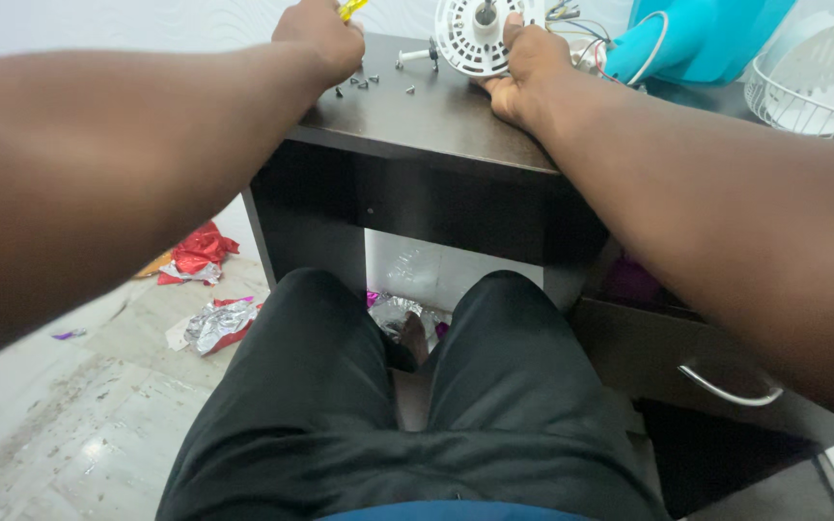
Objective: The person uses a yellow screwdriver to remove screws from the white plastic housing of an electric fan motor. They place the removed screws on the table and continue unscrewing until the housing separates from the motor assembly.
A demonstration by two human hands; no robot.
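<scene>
Two bare arms stretch from a seated person toward a dark brown table [436,125] set against a pale wall. On its top lie several small dark screws [364,83], scattered between the hands. The left hand [320,39] is closed in a fist around a yellow handle [351,8], only the tip of which shows at the frame's upper edge; what tool it belongs to cannot be made out. The right hand [528,72] rests on the tabletop with its fingers curled against the rim of a round white motor housing [480,34], which stands near the table's far edge with a short shaft at its centre. Thin coloured wires [581,39] run from the housing toward a turquoise plastic body [707,39], cut off at the top. A white wire grille [803,96] sits at the right edge, only partly in view. Below, black trousers [417,425] fill the foreground. Crumpled red and silver foil wrappers [209,289] litter the scuffed pale tiled floor [60,425], and more foil lies in shadow under the table. A curved metal handle [731,391] shows on a dark drawer front at lower right.
</scene>
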